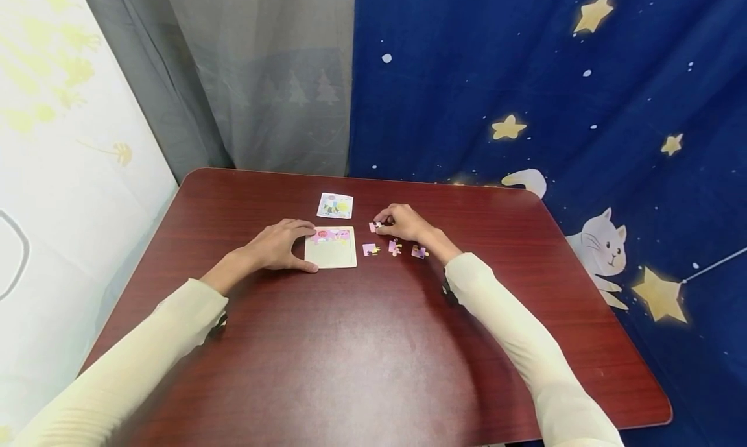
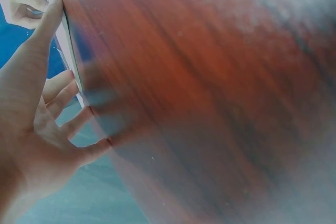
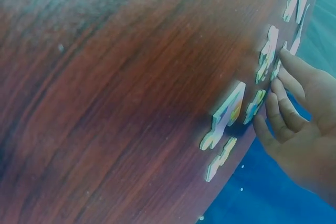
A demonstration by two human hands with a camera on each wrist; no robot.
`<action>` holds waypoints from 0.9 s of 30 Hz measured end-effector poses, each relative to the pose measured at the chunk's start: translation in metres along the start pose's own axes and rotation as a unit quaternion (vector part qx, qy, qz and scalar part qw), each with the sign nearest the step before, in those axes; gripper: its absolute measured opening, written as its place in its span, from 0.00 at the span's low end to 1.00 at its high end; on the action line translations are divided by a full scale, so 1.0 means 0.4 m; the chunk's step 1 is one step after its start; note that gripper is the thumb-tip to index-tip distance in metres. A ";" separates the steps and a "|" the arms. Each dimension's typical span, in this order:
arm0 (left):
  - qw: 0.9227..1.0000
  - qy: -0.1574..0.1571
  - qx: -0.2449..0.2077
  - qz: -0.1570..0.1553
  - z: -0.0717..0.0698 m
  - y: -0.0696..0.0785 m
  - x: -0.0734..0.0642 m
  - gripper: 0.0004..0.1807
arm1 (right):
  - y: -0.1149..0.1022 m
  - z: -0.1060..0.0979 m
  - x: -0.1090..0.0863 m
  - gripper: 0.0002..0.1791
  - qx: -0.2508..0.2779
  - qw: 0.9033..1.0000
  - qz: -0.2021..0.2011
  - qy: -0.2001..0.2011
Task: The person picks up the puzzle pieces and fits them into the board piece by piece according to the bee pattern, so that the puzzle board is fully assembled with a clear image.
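Observation:
A square, pale puzzle board (image 1: 331, 255) lies on the table, with pink pieces (image 1: 332, 235) filling its top part. My left hand (image 1: 280, 244) spans the board's left side, thumb by the lower corner and fingers at the upper one. In the left wrist view, the fingers of the left hand (image 2: 58, 124) reach out fairly straight along the board's edge. My right hand (image 1: 405, 222) has thumb and fingertips on a small pink puzzle piece (image 1: 374, 227) right of the board. The right wrist view shows the right hand (image 3: 302, 124) pinching at this piece, partly hidden by the thumb.
Loose puzzle pieces (image 1: 370, 249) lie in a row below the right hand, including a purple piece (image 1: 419, 252). Behind the board rests a square picture card (image 1: 335, 205) with a bee on it. The brown table (image 1: 350, 343) ends at curtains (image 1: 432, 109) at the back.

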State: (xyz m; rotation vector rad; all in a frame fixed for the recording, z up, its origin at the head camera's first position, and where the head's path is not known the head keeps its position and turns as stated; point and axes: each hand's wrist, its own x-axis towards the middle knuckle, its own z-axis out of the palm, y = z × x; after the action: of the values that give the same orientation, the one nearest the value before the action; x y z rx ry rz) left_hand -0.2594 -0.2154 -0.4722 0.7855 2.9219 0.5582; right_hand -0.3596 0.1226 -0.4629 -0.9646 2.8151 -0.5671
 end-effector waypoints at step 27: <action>1.000 0.000 0.002 -0.004 0.000 0.002 -0.004 0.55 | -0.029 0.002 -0.004 0.16 0.017 0.999 -0.032 0.012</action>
State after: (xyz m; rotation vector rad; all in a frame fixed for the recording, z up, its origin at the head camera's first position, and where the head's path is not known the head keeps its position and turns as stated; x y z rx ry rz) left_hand -0.2578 -0.2154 -0.4718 0.7725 2.9255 0.5515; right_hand -0.3516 0.1151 -0.4590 -1.0523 2.7947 -0.6351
